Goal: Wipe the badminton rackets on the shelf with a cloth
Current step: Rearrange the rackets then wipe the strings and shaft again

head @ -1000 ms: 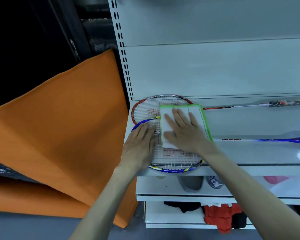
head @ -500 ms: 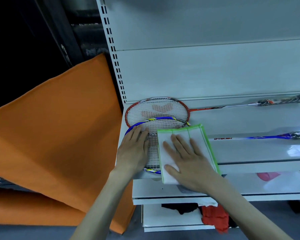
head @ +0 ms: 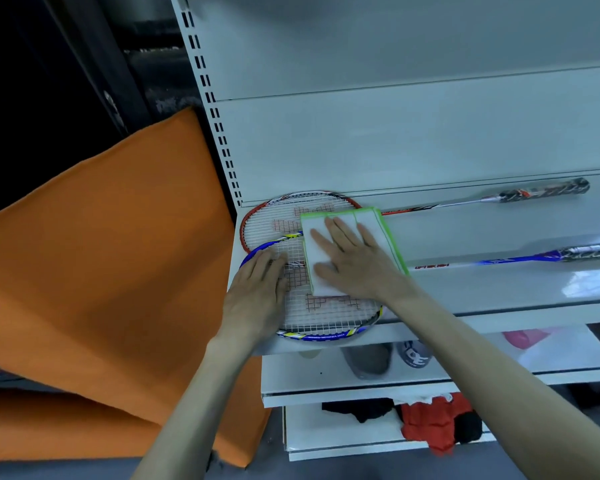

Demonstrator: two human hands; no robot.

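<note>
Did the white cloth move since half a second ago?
Yes. The cloth has slid away from the shelf's front edge, toward the back. Its far end now lies over the red racket, under the flat right hand.

blue racket [head: 329, 327] handle cut off at right edge, frame print illegible

Bare shelf [head: 482, 292] surface is lying open right of the cloth [head: 388, 233], between the two racket shafts. The orange fabric [head: 101, 271] is crowding the shelf's left end; the back panel [head: 395, 140] is closing off the rear.
</note>
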